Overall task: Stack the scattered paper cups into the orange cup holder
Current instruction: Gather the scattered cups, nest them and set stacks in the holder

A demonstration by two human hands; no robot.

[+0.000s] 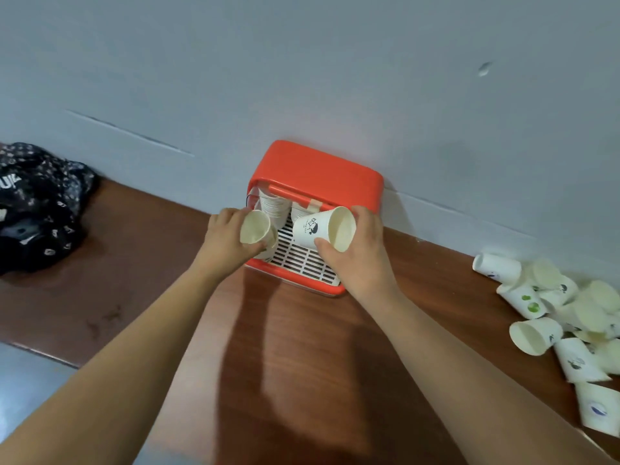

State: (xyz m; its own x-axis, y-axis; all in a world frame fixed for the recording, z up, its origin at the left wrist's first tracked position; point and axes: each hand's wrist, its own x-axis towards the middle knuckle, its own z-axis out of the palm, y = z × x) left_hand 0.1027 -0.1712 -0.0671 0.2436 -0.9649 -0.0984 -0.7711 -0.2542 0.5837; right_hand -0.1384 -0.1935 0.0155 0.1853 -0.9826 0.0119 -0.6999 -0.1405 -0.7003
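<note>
In front of me a reddish-brown wooden tabletop [302, 364] with a glossy grain runs up against a plain pale grey wall [302, 68], which carries a small chipped dent high on my right and a thin diagonal scratch on my left. A crumpled black fabric bag with a small white pattern [37, 209] lies on the table's far left end, touching the wall.

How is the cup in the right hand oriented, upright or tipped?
Tipped. The cup in the right hand lies sideways, its open mouth facing right, above the orange cup holder.
</note>
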